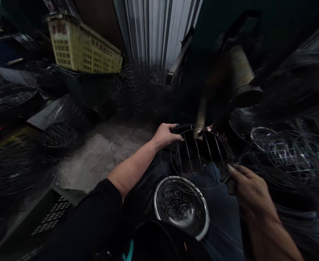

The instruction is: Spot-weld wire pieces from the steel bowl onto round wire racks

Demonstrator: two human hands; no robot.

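Note:
My left hand (166, 136) grips the upper left rim of a round wire grill rack (196, 154), which is held up in front of me. My right hand (247, 188) is at the rack's lower right edge, its fingertips pinched close together. Anything between them is too small to tell. On my lap, below the rack, sits a steel bowl (179, 206) holding several small bent wire pieces. The rack's lower rim overlaps the bowl's far edge in view.
Several stacked wire racks (284, 152) crowd the right side, with more wire coils and racks at the left and far side. A yellow plastic crate (83, 45) sits on a dark bin. A concrete floor (99, 159) lies to my left, below a corrugated metal door (159, 29).

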